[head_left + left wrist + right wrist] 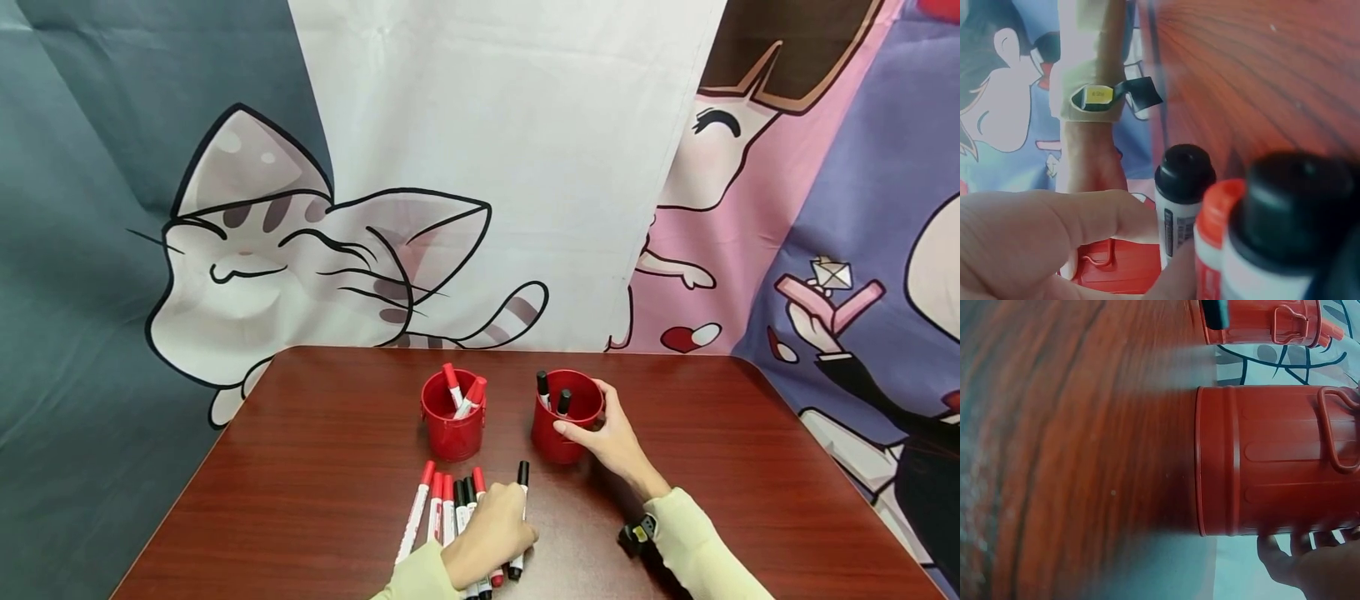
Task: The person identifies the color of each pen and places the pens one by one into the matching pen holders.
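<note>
In the head view my left hand (491, 527) pinches a black-capped marker (523, 477) at the right end of a row of markers on the table. The left wrist view shows thumb and finger on either side of that white-barrelled marker (1179, 206). Beside it, a red-capped marker (1216, 219) and another black-capped marker (1291, 219) stand close to the camera. My right hand (611, 433) grips the right red bucket (558, 446) by its side, thumb near the front rim. Two black-capped markers (543, 387) lean inside this bucket.
Left of the held bucket stands a second red bucket (452, 437) with two red-capped markers (472, 396) in it. Several red- and black-capped markers (435, 508) lie side by side on the brown table (315, 467). A printed cloth (525, 125) hangs behind the table.
</note>
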`<state>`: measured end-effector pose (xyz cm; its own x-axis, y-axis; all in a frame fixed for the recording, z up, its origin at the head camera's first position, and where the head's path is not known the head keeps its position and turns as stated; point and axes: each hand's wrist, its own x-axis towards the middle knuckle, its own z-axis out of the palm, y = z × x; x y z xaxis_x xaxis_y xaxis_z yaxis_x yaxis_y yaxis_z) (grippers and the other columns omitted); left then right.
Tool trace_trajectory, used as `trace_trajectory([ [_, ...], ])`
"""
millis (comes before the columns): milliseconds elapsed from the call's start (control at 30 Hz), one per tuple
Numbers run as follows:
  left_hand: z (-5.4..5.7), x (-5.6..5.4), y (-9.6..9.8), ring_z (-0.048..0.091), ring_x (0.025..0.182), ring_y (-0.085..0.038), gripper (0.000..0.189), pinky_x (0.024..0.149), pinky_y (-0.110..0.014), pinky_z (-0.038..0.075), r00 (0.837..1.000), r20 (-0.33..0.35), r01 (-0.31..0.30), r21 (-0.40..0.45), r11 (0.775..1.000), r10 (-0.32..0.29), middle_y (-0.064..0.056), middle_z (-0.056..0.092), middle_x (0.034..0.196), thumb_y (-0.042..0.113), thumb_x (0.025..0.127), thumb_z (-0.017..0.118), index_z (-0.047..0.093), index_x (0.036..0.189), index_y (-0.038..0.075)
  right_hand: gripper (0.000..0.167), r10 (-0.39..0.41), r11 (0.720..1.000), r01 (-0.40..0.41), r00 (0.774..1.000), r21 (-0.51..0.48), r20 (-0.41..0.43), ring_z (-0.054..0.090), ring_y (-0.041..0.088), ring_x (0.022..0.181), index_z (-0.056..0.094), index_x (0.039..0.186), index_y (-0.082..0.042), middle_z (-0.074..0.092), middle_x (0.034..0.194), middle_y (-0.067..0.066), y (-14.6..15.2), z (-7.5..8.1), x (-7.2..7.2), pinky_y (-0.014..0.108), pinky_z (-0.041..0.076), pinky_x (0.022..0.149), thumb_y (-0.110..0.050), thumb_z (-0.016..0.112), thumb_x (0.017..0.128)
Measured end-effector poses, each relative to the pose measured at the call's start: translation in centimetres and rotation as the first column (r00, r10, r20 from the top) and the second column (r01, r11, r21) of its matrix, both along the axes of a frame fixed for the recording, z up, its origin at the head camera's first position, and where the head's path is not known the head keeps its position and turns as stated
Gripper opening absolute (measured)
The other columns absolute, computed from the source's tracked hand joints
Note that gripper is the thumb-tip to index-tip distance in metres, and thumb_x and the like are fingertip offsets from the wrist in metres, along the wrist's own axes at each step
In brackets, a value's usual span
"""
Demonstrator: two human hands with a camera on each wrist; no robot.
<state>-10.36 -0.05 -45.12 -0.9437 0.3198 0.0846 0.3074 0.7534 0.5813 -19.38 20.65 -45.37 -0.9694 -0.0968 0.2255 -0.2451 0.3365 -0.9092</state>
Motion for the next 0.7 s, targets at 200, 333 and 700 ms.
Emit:
trace_trajectory([
  [200, 0.5, -0.4, 0.2, 0.054, 0.057, -0.021, 0.026, 0.046, -0.035, 0.043, 0.993, 0.088, -0.078, 0.041, 0.996, 0.074, -0.011, 0.055, 0.063, 0.011, 0.059, 0.072, 0.056, 0.077, -0.001, 0.081, 0.009, 1.0, -0.009, 1.0, -0.017, 0.02, 0.045, 0.034, 0.113, 0.027, 0.135, -0.013, 0.043, 0.13, 0.011, -0.1, 0.5, 0.1, 0.038, 0.045, 0.087, -0.024, 0.077, 0.073],
  [333, 0.8, -0.5, -0.1, 0.051, 0.056, -0.016, 0.03, 0.046, -0.031, 0.041, 0.995, 0.078, -0.069, 0.084, 0.994, 0.062, -0.006, 0.051, 0.061, 0.013, 0.061, 0.073, 0.053, 0.08, 0.001, 0.08, 0.022, 1.0, -0.021, 1.0, -0.023, 0.019, 0.043, 0.04, 0.115, 0.025, 0.136, -0.006, 0.041, 0.131, 0.019, -0.6, 2.0, 1.0, 0.042, 0.044, 0.088, -0.019, 0.076, 0.075],
  [700, 1.0, -0.9, -0.7, 0.046, 0.052, -0.002, 0.023, 0.047, -0.019, 0.04, 0.998, 0.061, -0.016, 0.287, 0.958, -0.002, 0.004, 0.05, 0.062, 0.008, 0.068, 0.065, 0.049, 0.084, 0.01, 0.078, 0.017, 1.0, -0.017, 1.0, -0.012, 0.02, 0.047, 0.036, 0.111, 0.026, 0.136, -0.006, 0.042, 0.13, 0.017, -0.8, 2.2, 1.4, 0.033, 0.047, 0.084, -0.018, 0.074, 0.076],
])
